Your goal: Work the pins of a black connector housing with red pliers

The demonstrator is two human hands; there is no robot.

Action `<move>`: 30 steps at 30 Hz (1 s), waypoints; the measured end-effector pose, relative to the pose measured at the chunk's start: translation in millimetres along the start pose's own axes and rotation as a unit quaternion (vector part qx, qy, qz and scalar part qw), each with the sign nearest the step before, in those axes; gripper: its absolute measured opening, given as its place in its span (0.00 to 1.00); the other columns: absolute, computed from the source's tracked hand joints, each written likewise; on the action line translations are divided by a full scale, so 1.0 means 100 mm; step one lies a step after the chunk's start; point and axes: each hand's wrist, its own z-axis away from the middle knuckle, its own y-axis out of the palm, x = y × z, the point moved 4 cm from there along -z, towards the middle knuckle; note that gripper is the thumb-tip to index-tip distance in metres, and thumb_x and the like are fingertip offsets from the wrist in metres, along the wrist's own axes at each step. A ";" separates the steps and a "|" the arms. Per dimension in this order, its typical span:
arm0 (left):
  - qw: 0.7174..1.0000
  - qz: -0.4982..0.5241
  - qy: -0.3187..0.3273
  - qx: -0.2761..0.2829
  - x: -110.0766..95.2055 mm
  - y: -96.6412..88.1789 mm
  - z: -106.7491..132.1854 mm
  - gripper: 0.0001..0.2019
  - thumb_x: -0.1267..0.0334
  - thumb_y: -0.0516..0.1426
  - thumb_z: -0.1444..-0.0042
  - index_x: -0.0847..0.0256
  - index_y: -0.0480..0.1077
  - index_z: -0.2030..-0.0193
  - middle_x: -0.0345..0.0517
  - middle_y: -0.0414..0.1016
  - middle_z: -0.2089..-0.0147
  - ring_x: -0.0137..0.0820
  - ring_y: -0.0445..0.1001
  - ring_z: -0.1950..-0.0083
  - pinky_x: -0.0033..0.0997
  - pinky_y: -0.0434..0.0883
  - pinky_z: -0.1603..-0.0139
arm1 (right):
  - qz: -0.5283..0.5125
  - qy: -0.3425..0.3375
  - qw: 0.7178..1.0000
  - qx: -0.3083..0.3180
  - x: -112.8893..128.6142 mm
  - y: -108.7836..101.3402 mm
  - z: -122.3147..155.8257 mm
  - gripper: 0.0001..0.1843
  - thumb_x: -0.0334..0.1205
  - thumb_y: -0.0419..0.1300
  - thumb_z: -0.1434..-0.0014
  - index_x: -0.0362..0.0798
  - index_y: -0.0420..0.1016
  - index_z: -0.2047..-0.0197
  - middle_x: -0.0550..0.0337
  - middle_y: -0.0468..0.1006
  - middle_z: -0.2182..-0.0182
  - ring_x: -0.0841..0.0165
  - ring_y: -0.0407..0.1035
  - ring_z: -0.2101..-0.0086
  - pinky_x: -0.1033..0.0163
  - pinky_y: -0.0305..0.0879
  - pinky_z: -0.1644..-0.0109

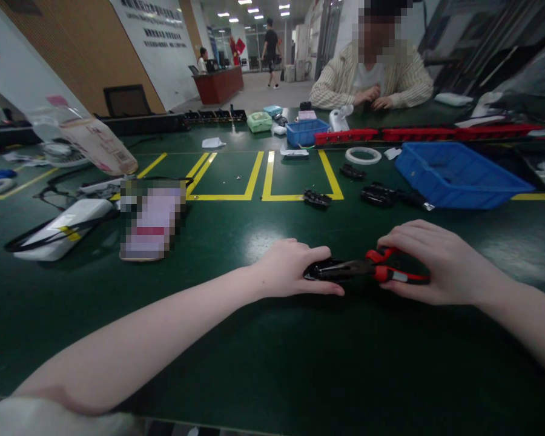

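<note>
My left hand point(295, 269) is closed around a small black plastic part point(318, 271), its thumb along the near side and fingers over the far side. My right hand point(436, 263) grips red-and-black-handled pliers point(393, 274). The pliers' dark jaws point left and meet the black part between my hands; whether they bite on it I cannot tell. Beyond my hands lie similar black parts: one point(317, 198) by the yellow tape, another point(378, 194) before the blue bin, and a smaller one point(352, 172) farther back.
A blue bin point(463, 181) stands at the right, near a white tape roll point(363, 155). On the left are a phone point(153, 221), a white power bank point(68, 227) with a black cable, and a tilted bottle point(100, 145). Across the green table point(236, 357) sits a person point(372, 72).
</note>
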 end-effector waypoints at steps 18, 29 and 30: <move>0.995 -0.038 0.076 0.050 -0.05 -0.01 0.02 0.24 0.39 0.53 0.46 0.61 0.61 0.73 0.35 0.63 0.79 0.26 0.62 0.77 0.25 0.55 0.73 | 0.064 -0.059 0.995 -0.056 0.07 0.12 0.01 0.22 0.51 0.58 0.48 0.45 0.67 0.55 0.53 0.76 0.66 0.58 0.69 0.60 0.46 0.58 0.47; 0.993 -0.073 0.076 0.051 -0.07 0.00 0.03 0.22 0.40 0.54 0.46 0.60 0.64 0.70 0.37 0.66 0.77 0.27 0.65 0.75 0.27 0.57 0.72 | 0.050 -0.071 0.996 -0.036 0.07 0.14 0.00 0.22 0.52 0.57 0.48 0.44 0.67 0.56 0.51 0.75 0.66 0.59 0.68 0.61 0.46 0.60 0.48; 0.993 -0.071 0.076 0.050 -0.07 0.00 0.03 0.22 0.40 0.54 0.46 0.60 0.63 0.70 0.37 0.66 0.77 0.27 0.65 0.76 0.27 0.57 0.72 | 0.054 -0.074 0.995 -0.036 0.06 0.14 0.00 0.22 0.52 0.57 0.48 0.44 0.67 0.56 0.51 0.75 0.66 0.59 0.68 0.61 0.46 0.60 0.48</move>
